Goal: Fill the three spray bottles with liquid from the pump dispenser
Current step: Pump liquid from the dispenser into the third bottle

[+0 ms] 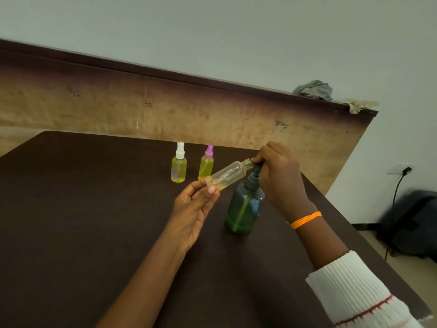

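Observation:
My left hand (192, 208) pinches the base of a clear uncapped spray bottle (227, 175), tilted with its open neck up against the pump spout. A little yellow liquid lies at its lower end. My right hand (280, 176) is curled over the dark pump head of the green dispenser bottle (243, 208), which stands upright on the table. Behind them stand two capped spray bottles holding yellow liquid: one with a white cap (179, 165) and one with a purple cap (206, 163).
The dark brown table (82, 221) ends in an edge on the right. A wooden board (118, 107) stands behind it, with grey cloth (313, 89) on its top. A dark bag (413, 221) and a plugged cable (399, 183) are on the floor at right.

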`<state>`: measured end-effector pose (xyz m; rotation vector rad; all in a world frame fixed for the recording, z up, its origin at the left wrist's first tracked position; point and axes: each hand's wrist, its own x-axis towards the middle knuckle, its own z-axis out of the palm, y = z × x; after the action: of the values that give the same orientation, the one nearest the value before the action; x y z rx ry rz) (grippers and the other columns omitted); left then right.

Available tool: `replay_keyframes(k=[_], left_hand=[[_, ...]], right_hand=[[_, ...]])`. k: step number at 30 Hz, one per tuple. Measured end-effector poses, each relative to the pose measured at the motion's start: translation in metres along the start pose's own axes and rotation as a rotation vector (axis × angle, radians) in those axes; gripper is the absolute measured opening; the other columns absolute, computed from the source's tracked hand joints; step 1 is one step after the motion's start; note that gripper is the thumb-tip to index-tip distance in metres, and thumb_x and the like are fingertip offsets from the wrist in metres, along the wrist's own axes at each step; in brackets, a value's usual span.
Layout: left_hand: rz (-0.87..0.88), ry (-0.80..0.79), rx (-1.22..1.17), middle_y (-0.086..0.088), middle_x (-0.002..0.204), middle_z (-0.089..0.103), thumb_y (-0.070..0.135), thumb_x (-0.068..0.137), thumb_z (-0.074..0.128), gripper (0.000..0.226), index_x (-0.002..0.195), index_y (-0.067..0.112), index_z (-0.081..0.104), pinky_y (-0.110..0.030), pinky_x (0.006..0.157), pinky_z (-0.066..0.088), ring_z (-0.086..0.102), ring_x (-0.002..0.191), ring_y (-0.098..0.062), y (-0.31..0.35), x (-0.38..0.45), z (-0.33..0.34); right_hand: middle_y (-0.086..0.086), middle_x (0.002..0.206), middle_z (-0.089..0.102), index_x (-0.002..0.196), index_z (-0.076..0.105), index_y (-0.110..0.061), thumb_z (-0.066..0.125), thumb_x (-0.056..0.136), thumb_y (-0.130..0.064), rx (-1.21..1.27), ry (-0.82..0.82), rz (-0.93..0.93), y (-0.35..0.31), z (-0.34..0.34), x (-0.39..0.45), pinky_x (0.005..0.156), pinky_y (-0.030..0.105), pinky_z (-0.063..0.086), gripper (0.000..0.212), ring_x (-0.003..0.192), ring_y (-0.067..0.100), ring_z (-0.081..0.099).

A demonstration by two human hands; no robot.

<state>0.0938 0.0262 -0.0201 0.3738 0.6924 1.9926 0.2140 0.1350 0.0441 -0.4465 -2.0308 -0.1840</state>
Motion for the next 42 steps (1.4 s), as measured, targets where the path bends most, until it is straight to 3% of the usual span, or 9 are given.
replay_keyframes(k=[6,15,17,20,22,28,34,37,42], left_hand=[[-0.008,0.019,-0.009,-0.007,0.091,0.072,0.001,0.072,0.062,0.028,0.099,0.005,0.06,-0.019,0.073,0.056,0.066,0.091,-0.016,0.0,0.003,-0.003],[-0.018,0.009,0.011,-0.01,0.098,0.068,0.0,0.074,0.061,0.027,0.1,0.005,0.058,-0.02,0.076,0.056,0.064,0.096,-0.018,-0.001,0.001,0.0],[-0.016,0.013,0.009,-0.008,0.095,0.07,-0.001,0.078,0.059,0.023,0.099,0.006,0.059,-0.019,0.075,0.056,0.065,0.093,-0.016,-0.002,0.002,-0.001],[-0.018,0.011,-0.003,-0.006,0.09,0.072,0.001,0.074,0.062,0.024,0.097,0.006,0.06,-0.018,0.072,0.056,0.066,0.09,-0.014,-0.002,0.003,-0.003],[-0.004,0.007,0.009,-0.007,0.092,0.071,0.003,0.067,0.064,0.031,0.097,0.006,0.06,-0.017,0.071,0.056,0.067,0.09,-0.014,0.0,0.002,-0.003],[-0.014,0.001,0.015,-0.007,0.089,0.072,-0.002,0.075,0.06,0.025,0.099,0.005,0.059,-0.018,0.072,0.056,0.067,0.089,-0.014,0.0,0.0,-0.001],[-0.023,0.009,0.032,-0.005,0.088,0.072,-0.003,0.08,0.058,0.019,0.096,0.007,0.06,-0.018,0.073,0.056,0.068,0.087,-0.013,-0.001,0.002,-0.002],[-0.036,0.019,0.018,-0.005,0.088,0.072,-0.002,0.079,0.059,0.019,0.096,0.006,0.06,-0.019,0.073,0.056,0.068,0.087,-0.014,0.0,0.0,-0.002],[-0.037,-0.022,0.008,-0.006,0.088,0.073,0.001,0.073,0.061,0.028,0.1,0.005,0.059,-0.019,0.071,0.056,0.07,0.083,-0.013,0.0,-0.001,-0.001]], right_hand=[[0.017,0.075,0.053,0.084,0.065,0.008,0.041,0.087,0.003,-0.042,0.216,0.096,-0.014,0.019,-0.038,0.062,0.03,0.044,0.025,0.071,0.024,0.048],[0.015,0.073,0.055,0.071,0.061,0.002,0.029,0.073,-0.008,-0.016,0.018,0.083,-0.006,0.0,-0.007,0.054,0.035,0.045,0.034,0.067,0.029,0.053],[0.016,0.077,0.057,0.078,0.064,0.004,0.031,0.076,-0.003,0.004,0.089,0.123,-0.012,0.008,-0.017,0.062,0.036,0.047,0.034,0.073,0.028,0.054],[0.021,0.086,0.058,0.092,0.065,0.009,0.034,0.078,0.009,-0.019,0.21,0.141,-0.02,0.022,-0.042,0.08,0.025,0.046,0.034,0.086,0.022,0.052],[0.021,0.084,0.058,0.091,0.065,0.01,0.034,0.078,0.009,-0.011,0.195,0.115,-0.016,0.021,-0.041,0.077,0.024,0.045,0.034,0.084,0.021,0.05],[0.013,0.074,0.057,0.075,0.062,0.001,0.034,0.075,-0.004,-0.103,0.062,0.053,-0.013,0.003,-0.012,0.062,0.032,0.043,0.029,0.072,0.028,0.052],[0.019,0.078,0.056,0.087,0.065,0.007,0.035,0.077,0.009,-0.044,0.261,0.16,-0.02,0.026,-0.039,0.066,0.034,0.045,0.031,0.077,0.023,0.045],[0.017,0.073,0.054,0.079,0.063,0.005,0.035,0.08,0.007,-0.058,0.236,0.123,-0.018,0.025,-0.034,0.06,0.037,0.044,0.028,0.072,0.022,0.042],[0.013,0.07,0.054,0.07,0.058,0.0,0.036,0.073,0.001,-0.109,0.103,0.025,-0.01,0.005,-0.013,0.064,0.025,0.034,0.023,0.071,0.021,0.043]])
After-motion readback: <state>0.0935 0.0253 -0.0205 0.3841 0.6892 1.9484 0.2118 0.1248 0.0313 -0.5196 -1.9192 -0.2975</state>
